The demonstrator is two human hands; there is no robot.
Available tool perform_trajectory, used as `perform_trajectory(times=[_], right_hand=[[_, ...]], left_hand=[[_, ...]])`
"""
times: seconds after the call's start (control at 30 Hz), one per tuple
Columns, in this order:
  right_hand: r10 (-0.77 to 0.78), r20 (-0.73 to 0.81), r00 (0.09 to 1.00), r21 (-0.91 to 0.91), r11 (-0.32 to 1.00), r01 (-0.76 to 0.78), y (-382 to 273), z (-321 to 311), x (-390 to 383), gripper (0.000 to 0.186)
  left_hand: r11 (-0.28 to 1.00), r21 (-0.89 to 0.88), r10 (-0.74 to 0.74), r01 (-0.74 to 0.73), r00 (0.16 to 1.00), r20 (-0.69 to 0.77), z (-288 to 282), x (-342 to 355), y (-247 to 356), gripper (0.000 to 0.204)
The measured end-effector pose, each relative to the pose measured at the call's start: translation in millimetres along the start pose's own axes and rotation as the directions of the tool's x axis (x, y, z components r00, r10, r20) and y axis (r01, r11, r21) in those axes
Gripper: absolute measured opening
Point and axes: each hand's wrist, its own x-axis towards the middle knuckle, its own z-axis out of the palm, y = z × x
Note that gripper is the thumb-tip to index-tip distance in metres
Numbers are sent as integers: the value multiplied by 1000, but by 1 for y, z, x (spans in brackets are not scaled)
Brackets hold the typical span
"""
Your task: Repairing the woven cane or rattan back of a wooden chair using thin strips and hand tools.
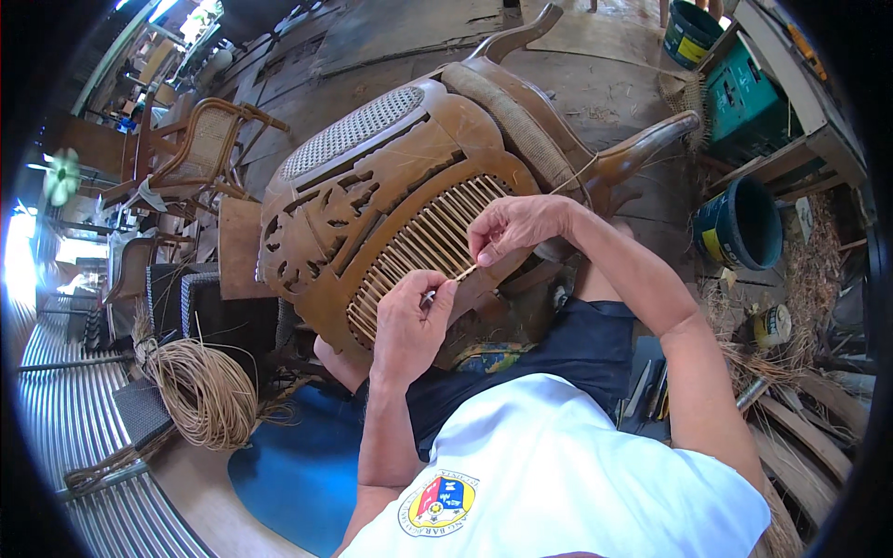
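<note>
A carved brown wooden chair (326, 219) lies tilted before me, its back panel facing up. Thin pale rattan strips (423, 246) run side by side across an oval opening in that panel. Over the opening's near edge, my left hand (412, 321) pinches one end of a short, light rattan strip (467, 272). My right hand (517, 226) has its fingertips closed on the other end, a little farther right. Both hands are just above the chair frame. Beyond the strips, a woven cane panel (358, 135) is set in the same chair.
A coil of rattan (206, 395) lies at left beside a blue mat (302, 474). Another cane chair (200, 153) stands far left. Dark buckets (744, 223) and a wooden bench (823, 139) are at right, with loose fibre (809, 270) and hand tools (646, 395) nearby.
</note>
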Motion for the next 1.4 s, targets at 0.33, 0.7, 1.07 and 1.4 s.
perform_trajectory(times=[0.33, 0.7, 1.07, 1.4], right_hand=[[-52, -614, 787, 153, 971, 184, 26, 26, -21, 20], [-435, -896, 85, -433, 900, 46, 44, 102, -9, 22], [214, -718, -662, 666, 487, -565, 234, 362, -286, 55], [447, -827, -340, 425, 102, -900, 296, 353, -356, 96]], left_hand=[[889, -402, -255, 219, 966, -37, 55, 23, -53, 22], [677, -719, -254, 160, 967, -24, 109, 59, -39, 11], [593, -790, -195, 158, 980, 50, 106, 61, -43, 12], [722, -595, -396, 353, 916, 64, 100, 39, -8, 17]])
